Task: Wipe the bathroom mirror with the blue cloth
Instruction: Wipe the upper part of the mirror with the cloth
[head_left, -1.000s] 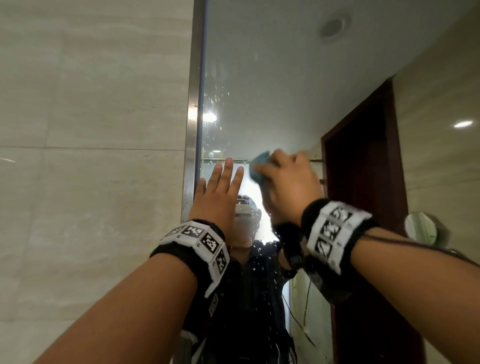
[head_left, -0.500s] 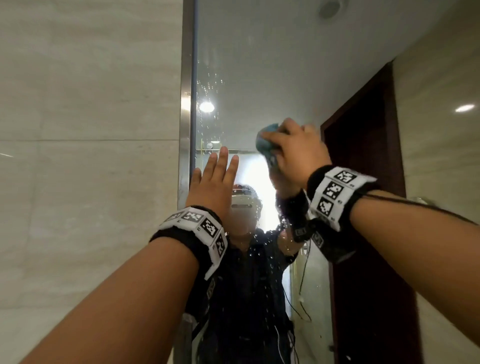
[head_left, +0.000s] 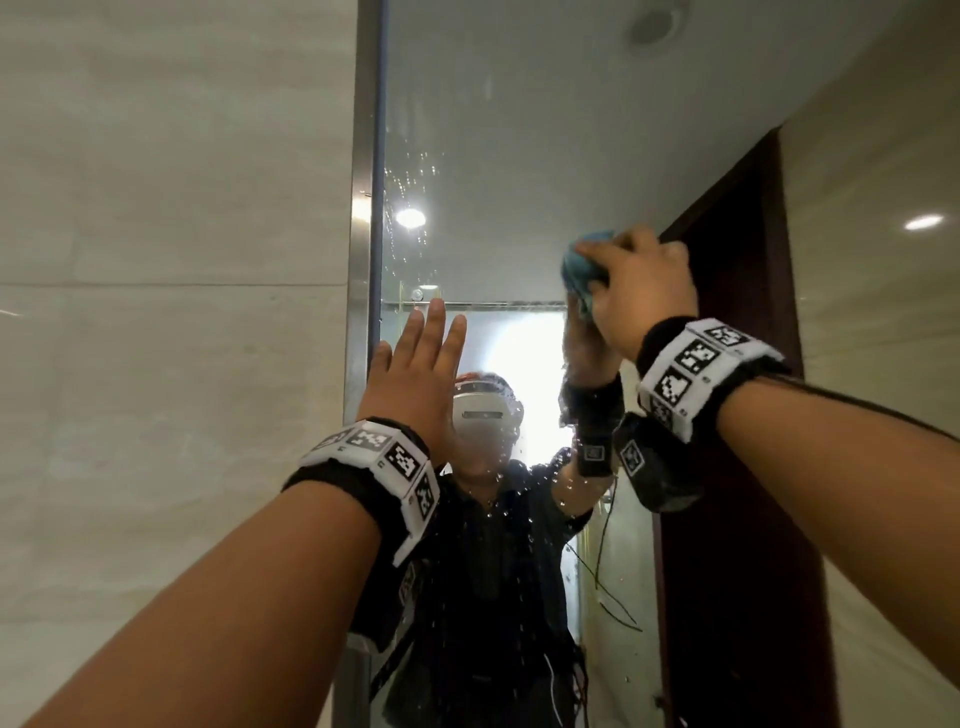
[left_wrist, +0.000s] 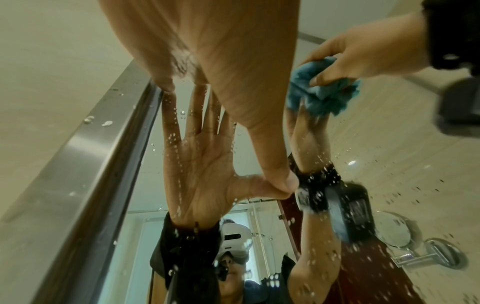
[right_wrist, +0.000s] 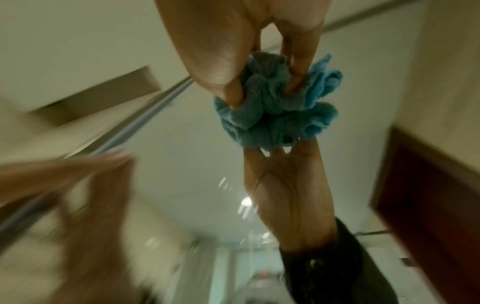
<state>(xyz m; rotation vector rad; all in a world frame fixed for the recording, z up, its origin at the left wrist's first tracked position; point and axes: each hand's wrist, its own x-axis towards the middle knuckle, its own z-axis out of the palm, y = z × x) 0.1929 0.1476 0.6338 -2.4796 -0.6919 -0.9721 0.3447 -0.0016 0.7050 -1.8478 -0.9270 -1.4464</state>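
Mirror (head_left: 519, 130) on the wall ahead, its frame (head_left: 361, 208) along its left edge and the tiled wall (head_left: 171, 312) to the left of that. Left hand (head_left: 415, 379) flat against the glass just right of the frame, fingers pointing up, fingertips and thumb tip touching the surface. Right hand (head_left: 641, 296) to the right of the left hand and higher, well apart from it, holding the cloth (head_left: 579, 270) bunched between fingers and glass. Drops (head_left: 410, 171) on the glass above the left hand and below both hands. Door (head_left: 737, 291), reflected, behind the right hand at the mirror's right side.
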